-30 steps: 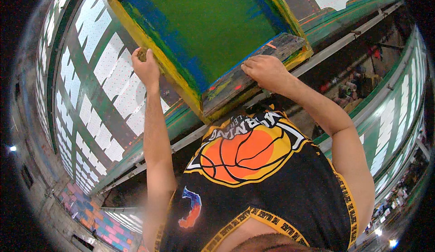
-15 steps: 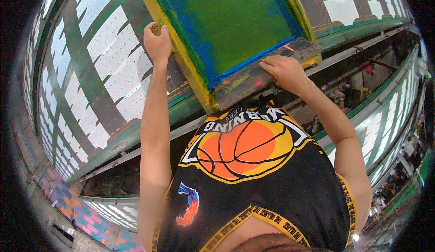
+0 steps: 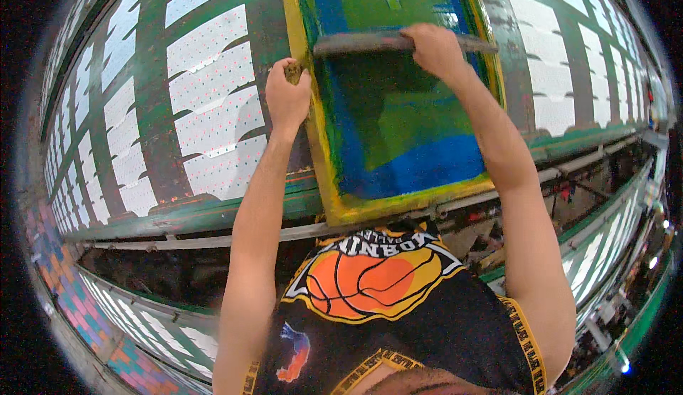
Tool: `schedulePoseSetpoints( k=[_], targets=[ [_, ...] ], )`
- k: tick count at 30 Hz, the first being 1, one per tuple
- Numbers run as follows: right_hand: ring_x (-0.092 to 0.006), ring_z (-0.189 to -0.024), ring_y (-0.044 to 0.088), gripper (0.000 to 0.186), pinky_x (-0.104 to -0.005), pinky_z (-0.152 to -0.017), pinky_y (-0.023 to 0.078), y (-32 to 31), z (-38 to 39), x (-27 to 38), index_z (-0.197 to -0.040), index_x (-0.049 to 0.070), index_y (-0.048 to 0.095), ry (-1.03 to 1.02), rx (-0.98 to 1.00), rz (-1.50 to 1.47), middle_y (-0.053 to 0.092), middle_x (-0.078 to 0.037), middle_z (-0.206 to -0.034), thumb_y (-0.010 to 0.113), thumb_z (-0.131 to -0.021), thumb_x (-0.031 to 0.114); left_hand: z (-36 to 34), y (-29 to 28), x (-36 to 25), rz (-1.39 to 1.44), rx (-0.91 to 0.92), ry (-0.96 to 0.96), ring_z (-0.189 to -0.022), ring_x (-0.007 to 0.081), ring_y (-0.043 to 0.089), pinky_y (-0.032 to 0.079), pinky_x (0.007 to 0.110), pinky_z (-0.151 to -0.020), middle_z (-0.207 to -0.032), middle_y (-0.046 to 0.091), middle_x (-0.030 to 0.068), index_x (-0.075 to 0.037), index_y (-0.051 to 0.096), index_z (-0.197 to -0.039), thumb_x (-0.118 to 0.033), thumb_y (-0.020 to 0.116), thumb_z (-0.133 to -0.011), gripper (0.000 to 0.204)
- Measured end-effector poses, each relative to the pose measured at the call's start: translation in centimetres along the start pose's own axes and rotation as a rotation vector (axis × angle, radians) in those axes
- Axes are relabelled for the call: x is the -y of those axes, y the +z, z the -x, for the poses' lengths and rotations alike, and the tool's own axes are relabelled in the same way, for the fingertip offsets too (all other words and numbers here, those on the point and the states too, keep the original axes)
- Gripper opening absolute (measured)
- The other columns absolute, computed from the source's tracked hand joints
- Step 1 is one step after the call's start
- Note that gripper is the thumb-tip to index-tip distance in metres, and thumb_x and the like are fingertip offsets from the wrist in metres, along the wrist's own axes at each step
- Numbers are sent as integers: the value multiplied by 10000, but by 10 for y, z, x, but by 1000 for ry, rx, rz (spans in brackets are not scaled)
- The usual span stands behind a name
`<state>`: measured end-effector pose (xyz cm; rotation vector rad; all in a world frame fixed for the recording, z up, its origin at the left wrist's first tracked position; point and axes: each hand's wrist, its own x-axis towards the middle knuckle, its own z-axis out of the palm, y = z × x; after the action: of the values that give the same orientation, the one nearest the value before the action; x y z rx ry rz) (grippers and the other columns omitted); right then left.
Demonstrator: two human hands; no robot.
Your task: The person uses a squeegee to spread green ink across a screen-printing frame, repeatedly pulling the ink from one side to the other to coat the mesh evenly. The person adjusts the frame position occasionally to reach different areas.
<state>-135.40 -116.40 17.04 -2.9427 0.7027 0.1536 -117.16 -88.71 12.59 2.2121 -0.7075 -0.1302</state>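
yellow-edged frame point(image 3: 321, 157) lies over the bench point(image 3: 267, 11), paint-smeared, its mesh point(image 3: 409, 121) patchy green with blue along the sides and near end. right hand point(image 3: 437, 52) is closed around a long dark bar point(image 3: 363, 42), motion-blurred, set crosswise over the mesh. left hand point(image 3: 288, 100) grips a mottled brown knob point(image 3: 292, 73) at the frame's left side.

Head camera: left 1 of 2 fisheyes, worn on the person's head.
Facing: steeply down, past the black shirt point(image 3: 427, 327) and out over the yellow-edged frame point(image 3: 398, 204), cut by the top edge.
Nearness: shirt close; left hand point(image 3: 286, 103) and right hand point(image 3: 437, 54) farther out.
Rim: dark, rounded; long table point(image 3: 270, 194) bends toward it.
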Motion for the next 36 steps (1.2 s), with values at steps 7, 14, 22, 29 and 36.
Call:
schedulePoseSetpoints(
  k=[7, 14, 22, 29, 36],
  targets=[
    [-406, -911, 752, 180, -527, -803, 622, -17, -171, -54, -939, 56, 764, -99, -176, 53, 757, -215, -989, 679, -814, 154, 2, -5, -1, -41, 9, -20, -1012, 283, 704, 547, 390, -904, -1079, 730, 144, -55, 671, -1177, -181, 771, -903, 318],
    [-420, -921, 721, 306, -517, -779, 581, -61, -233, -78, -977, -49, 751, -190, 93, 68, 735, -276, -946, 709, -810, 204, 4, -8, -6, -35, 12, -35, -1009, 317, 691, 537, 407, -908, -1067, 713, 160, -22, 658, -1142, -173, 745, -911, 289],
    [-442, -955, 723, 278, -523, -799, 595, -36, -251, -74, -952, -30, 770, -270, 50, 77, 738, -287, -986, 661, -781, 159, 2, -8, -5, -79, 8, -40, -980, 292, 704, 543, 395, -888, -1051, 729, 154, -39, 666, -1155, -199, 754, -916, 301],
    [-433, -942, 728, 278, -527, -800, 597, -29, -91, -44, -949, -41, 762, -175, 190, -3, 741, -274, -973, 667, -783, 160, -1, -4, 1, -61, -26, 20, -1032, 328, 710, 550, 411, -915, -1089, 743, 164, -32, 686, -1153, -213, 764, -891, 328],
    [-375, -976, 719, 318, -499, -861, 590, -6, 143, 18, -1061, 133, 795, -162, 277, -51, 754, -166, -1007, 654, -783, 70, -4, 1, 12, -47, -36, 12, -1029, 334, 721, 555, 424, -919, -1115, 748, 174, -59, 704, -1172, -268, 781, -875, 371]
  ],
)
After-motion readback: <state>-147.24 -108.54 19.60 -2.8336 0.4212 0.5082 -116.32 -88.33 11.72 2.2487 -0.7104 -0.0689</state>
